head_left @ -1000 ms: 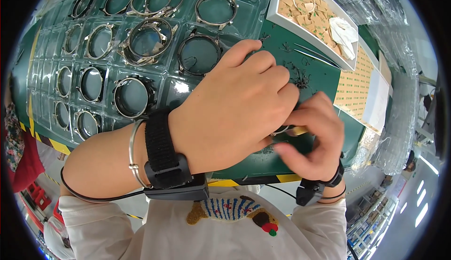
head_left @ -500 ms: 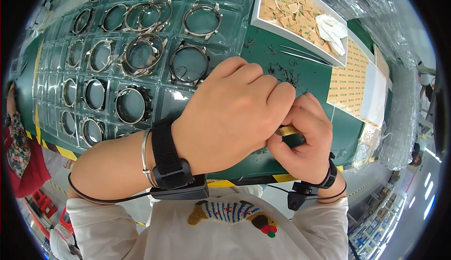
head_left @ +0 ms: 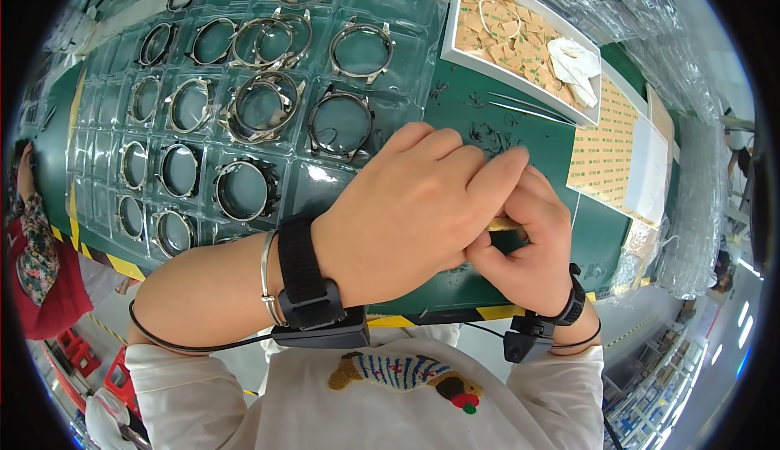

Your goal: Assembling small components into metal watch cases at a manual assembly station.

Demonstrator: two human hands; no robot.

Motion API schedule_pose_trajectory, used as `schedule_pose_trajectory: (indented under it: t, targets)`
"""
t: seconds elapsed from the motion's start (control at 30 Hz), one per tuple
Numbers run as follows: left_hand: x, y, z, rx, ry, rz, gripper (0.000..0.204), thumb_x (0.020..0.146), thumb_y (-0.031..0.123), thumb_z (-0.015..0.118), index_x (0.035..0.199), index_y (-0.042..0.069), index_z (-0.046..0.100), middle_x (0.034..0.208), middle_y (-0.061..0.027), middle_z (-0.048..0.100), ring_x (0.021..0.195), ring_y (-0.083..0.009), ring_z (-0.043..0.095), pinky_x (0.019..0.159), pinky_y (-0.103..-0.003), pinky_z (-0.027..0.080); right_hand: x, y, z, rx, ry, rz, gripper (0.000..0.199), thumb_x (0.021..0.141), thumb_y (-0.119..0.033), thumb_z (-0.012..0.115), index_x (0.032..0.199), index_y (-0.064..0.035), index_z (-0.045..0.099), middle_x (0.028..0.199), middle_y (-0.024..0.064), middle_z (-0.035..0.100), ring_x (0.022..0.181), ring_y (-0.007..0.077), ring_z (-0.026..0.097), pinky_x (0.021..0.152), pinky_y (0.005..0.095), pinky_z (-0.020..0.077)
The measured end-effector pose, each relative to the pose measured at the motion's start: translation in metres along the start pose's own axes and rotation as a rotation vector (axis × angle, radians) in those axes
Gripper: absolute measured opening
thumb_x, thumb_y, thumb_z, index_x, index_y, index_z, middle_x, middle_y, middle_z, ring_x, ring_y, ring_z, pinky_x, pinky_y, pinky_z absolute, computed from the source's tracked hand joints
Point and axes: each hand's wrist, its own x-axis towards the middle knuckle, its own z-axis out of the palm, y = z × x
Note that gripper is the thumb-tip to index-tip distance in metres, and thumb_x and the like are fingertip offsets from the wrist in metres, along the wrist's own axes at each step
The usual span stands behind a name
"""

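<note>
My left hand (head_left: 414, 214) lies across the middle of the view, fingers curled over my right hand (head_left: 528, 247). Between the two hands a small tan strip (head_left: 502, 224) shows; what else they hold is hidden under the left hand. Both hands hover above the green mat (head_left: 479, 125), close to its near edge. A clear plastic tray (head_left: 106, 125) with several round metal watch cases (head_left: 341, 123) lies to the left of my hands.
A white box (head_left: 455, 36) with tan adhesive pieces and a white cloth (head_left: 573, 60) stands at the back right. Sheets of small tan stickers (head_left: 601, 153) lie right of my hands. Tweezers (head_left: 520, 105) rest on the mat. Another person in red (head_left: 41, 263) is at the left edge.
Both hands have shifted slightly while staying clasped together; the view has tilted so the tray and box sit lower in the picture.
</note>
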Motion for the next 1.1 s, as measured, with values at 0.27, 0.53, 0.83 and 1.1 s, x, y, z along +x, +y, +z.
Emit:
schedule_pose_trajectory:
  t: [0.27, 0.53, 0.83, 1.1]
  targets:
    - [-0.001, -0.005, -0.006, -0.051, -0.088, -0.034, 0.06, 0.063, 0.011, 0.085, 0.119, 0.008, 0.063, 0.1, -0.0068, 0.065, 0.109, -0.0303, 0.058, 0.095, -0.044, 0.043, 0.001, 0.002, -0.002, -0.021, -0.088, 0.027, 0.016, 0.065, 0.0, 0.072, 0.078, -0.0063, 0.065, 0.079, 0.0062, 0.06, 0.072, 0.0287, 0.055, 0.067, 0.0374, 0.0454]
    - [0.0, -0.004, -0.007, -0.078, -0.114, -0.071, 0.06, 0.06, 0.014, 0.089, 0.113, 0.01, 0.063, 0.104, -0.0053, 0.063, 0.117, -0.0313, 0.056, 0.099, -0.047, 0.041, 0.0, 0.006, -0.007, 0.068, -0.12, 0.064, 0.017, 0.064, 0.002, 0.069, 0.079, -0.0041, 0.063, 0.077, 0.0074, 0.058, 0.073, 0.0287, 0.054, 0.068, 0.0368, 0.0452]
    - [-0.001, -0.001, -0.007, 0.048, -0.088, -0.101, 0.057, 0.058, 0.018, 0.091, 0.108, 0.013, 0.064, 0.116, -0.004, 0.058, 0.134, -0.037, 0.043, 0.107, -0.053, 0.032, 0.003, -0.001, -0.022, 0.173, -0.184, 0.156, 0.015, 0.065, 0.003, 0.069, 0.078, -0.003, 0.064, 0.076, 0.0064, 0.055, 0.072, 0.0239, 0.055, 0.064, 0.0322, 0.0439]
    - [-0.001, -0.001, -0.008, 0.035, -0.096, -0.115, 0.056, 0.06, 0.017, 0.092, 0.109, 0.013, 0.064, 0.117, -0.0037, 0.058, 0.135, -0.0373, 0.042, 0.109, -0.053, 0.03, 0.001, -0.011, -0.038, 0.367, -0.146, 0.458, 0.01, 0.067, -0.002, 0.064, 0.077, -0.0027, 0.064, 0.081, 0.0025, 0.053, 0.069, 0.0103, 0.045, 0.058, 0.0231, 0.0292]
